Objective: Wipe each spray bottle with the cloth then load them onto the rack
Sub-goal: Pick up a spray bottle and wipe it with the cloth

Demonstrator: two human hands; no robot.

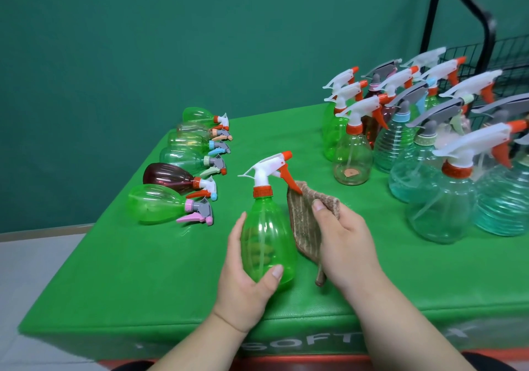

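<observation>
- Green and brown plastic at the left centre of the frame: a row of bottles (pixel 169 177) lies on its side on the table (pixel 143 284), nozzles pointing right; whether these have been wiped I cannot tell.
- Lower centre: the left hand (pixel 243 279) holds the green bottle (pixel 266 241) upright, fingers curled behind its belly and thumb across the front; whether the base touches the table I cannot tell.
- That bottle is see-through and looks empty, so probably light; the thin wall likely gives under a hard squeeze; the smooth sides may slip, though the ribs should help; the wide belly, or the neck under the red collar (pixel 262 191), looks the safest hold; the orange trigger (pixel 290 177) seems the weak part and is no handle.
- Just right of it: the brown striped cloth (pixel 303 227), soft and limp, touches the bottle's right side and trails down to the table.
- The right hand (pixel 346 244) pinches the cloth's upper fold between thumb and curled fingers.
- Right side: standing bottles (pixel 395 141) crowd together; light and top-heavy, they would probably topple at a nudge.
- Upper right corner: the black wire rack (pixel 490 27) stands behind them; its contents are out of sight.
</observation>
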